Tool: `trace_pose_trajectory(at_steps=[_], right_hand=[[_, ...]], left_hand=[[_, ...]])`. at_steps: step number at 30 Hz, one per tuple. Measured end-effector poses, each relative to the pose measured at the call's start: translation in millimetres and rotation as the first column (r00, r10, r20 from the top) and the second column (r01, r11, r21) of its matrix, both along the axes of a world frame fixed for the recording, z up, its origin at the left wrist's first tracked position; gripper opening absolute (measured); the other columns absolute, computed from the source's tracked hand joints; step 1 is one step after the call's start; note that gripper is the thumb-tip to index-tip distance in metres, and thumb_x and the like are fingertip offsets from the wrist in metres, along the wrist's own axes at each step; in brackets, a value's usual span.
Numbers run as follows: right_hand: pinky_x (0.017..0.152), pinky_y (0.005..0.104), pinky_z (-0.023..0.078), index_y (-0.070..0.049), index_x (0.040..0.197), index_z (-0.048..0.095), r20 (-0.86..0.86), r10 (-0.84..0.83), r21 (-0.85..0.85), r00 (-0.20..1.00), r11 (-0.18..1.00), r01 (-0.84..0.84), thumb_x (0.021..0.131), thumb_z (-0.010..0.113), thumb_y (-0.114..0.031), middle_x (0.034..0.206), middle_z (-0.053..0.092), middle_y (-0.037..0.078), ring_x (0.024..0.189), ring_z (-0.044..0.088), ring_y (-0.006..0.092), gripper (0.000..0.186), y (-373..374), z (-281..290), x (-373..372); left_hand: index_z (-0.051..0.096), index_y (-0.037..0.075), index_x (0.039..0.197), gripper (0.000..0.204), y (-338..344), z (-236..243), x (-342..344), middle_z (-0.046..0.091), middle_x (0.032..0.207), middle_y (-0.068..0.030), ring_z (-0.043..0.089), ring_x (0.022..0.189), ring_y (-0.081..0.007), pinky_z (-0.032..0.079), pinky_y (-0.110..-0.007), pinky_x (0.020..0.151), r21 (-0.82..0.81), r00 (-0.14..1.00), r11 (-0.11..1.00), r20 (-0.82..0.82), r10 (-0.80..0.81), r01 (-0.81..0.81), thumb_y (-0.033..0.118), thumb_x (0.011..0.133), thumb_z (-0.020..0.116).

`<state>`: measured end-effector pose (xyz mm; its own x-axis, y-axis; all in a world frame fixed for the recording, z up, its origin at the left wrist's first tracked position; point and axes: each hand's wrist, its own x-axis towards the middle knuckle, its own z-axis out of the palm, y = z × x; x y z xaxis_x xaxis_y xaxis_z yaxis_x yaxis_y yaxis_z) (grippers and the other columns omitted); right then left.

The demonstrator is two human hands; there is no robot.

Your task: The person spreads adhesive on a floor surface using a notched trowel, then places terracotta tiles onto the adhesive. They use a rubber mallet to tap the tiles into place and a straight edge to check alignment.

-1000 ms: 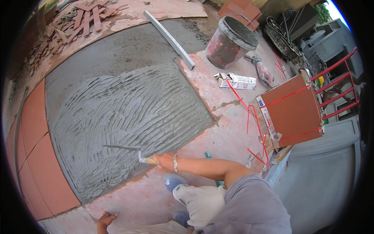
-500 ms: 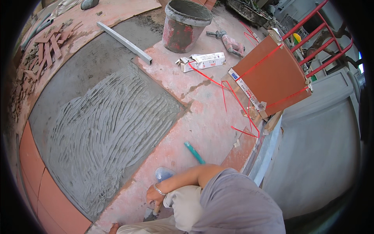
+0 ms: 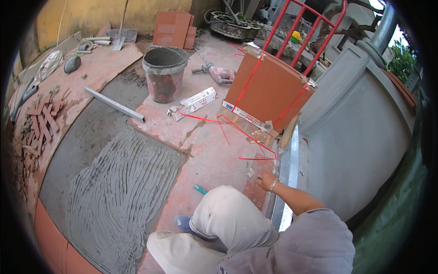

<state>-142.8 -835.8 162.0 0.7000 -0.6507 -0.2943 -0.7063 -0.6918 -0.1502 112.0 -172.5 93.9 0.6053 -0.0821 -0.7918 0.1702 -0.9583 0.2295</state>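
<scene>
My right hand point(image 3: 266, 181), with a silver bracelet at the wrist, is stretched out to the right of my bent knee. Its fingers are curled together, and whether they pinch something is too small to make out. Below it is a reddish-brown tile strip point(image 3: 253, 197) beside the metal channel. My left hand is out of sight. In front and to the left spreads a bed of grey mortar point(image 3: 123, 173) with wavy ridges. A teal handle-like piece point(image 3: 200, 189) shows past my knee, partly hidden by it.
A mortar-smeared bucket point(image 3: 165, 80), a metal bar point(image 3: 114, 105), a white carton point(image 3: 196, 102) and a pink power tool point(image 3: 220, 73) lie ahead. Strapped tiles point(image 3: 269, 91) lean on a red frame point(image 3: 306, 34). Broken tile pieces point(image 3: 43, 121) heap at left; laid tiles point(image 3: 54, 237) border the mortar.
My right hand has left the trowel by my feet and swung out to the right. The view has tilted up and turned right; the trowel and the bit of another hand are out of sight.
</scene>
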Motion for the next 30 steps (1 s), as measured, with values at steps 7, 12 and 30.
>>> trace_pose_trajectory(at_steps=[7,12,30], right_hand=[[0.086,0.0498,0.056,-0.006,0.097,0.074,0.141,-0.309,-0.15,0.941,0.932,0.329,0.087,0.065,-0.024,0.095,0.074,0.024,0.092,0.071,0.0415,0.023,-57.4,81.4,-107.8],[0.083,0.0467,0.056,-0.006,0.097,0.074,0.141,-0.231,-0.201,0.963,0.946,0.256,0.087,0.069,-0.025,0.092,0.074,0.019,0.086,0.071,0.0374,0.022,-83.9,78.6,-103.6],[0.106,0.0512,0.045,0.016,0.129,0.057,0.768,-0.588,-0.17,0.253,0.193,0.966,0.094,0.052,-0.067,0.125,0.062,0.038,0.119,0.059,0.0501,0.09,-547.9,228.3,-14.7]], left_hand=[[0.047,-0.013,0.142,0.102,-62.3,15.8,1.5,0.046,0.147,-0.0362,0.043,0.139,-0.0484,0.034,-0.05,0.117,0.018,0.972,0.996,0.218,-0.087,0.085,0.075,0.091,0.048],[0.05,-0.012,0.141,0.102,-88.2,10.1,0.6,0.049,0.145,-0.036,0.046,0.137,-0.049,0.036,-0.052,0.116,0.037,0.952,0.996,0.294,-0.085,0.078,0.078,0.092,0.045],[0.037,-0.01,0.152,0.076,-567.8,173.9,341.4,0.041,0.156,-0.0319,0.038,0.147,-0.0431,0.032,-0.046,0.119,-0.27,0.715,0.865,0.686,-0.135,0.422,0.043,0.102,0.059]])
